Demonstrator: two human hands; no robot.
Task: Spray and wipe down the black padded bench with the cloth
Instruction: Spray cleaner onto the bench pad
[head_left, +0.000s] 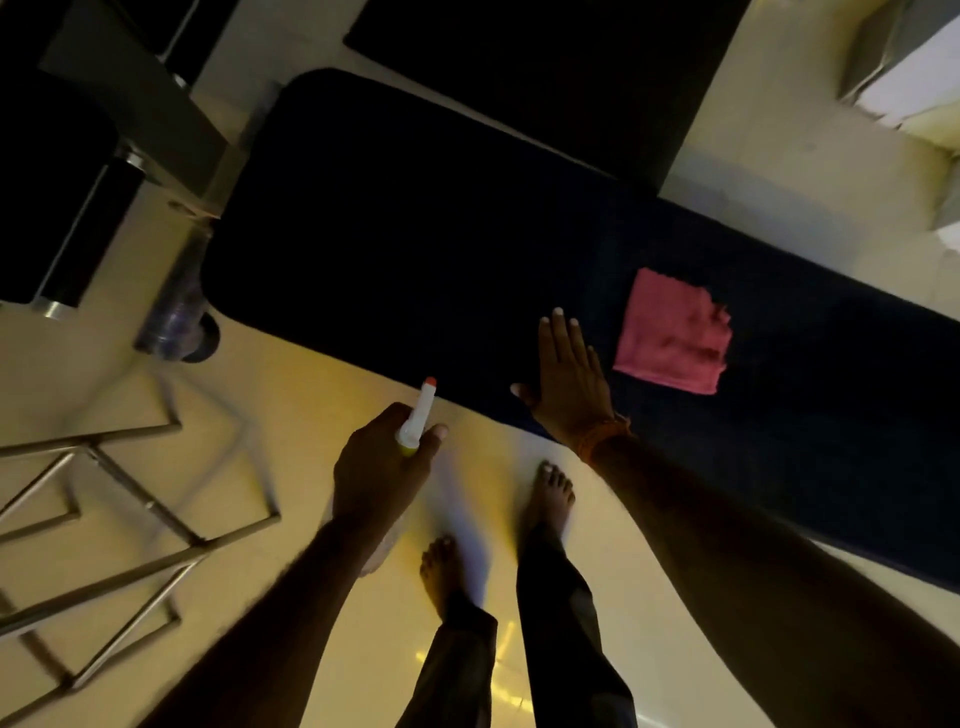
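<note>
The black padded bench runs diagonally from upper left to lower right. A folded pink cloth lies flat on its pad, right of centre. My right hand rests flat on the bench's near edge, fingers spread, just left of the cloth and apart from it. My left hand hovers over the floor in front of the bench, wrapped around a spray bottle with a white nozzle and red tip that points toward the pad. The bottle's body is mostly hidden under my hand.
A metal frame of bars stands on the pale floor at lower left. Dark gym equipment with a metal post is at upper left. A second black pad lies beyond the bench. My bare feet stand close to the bench edge.
</note>
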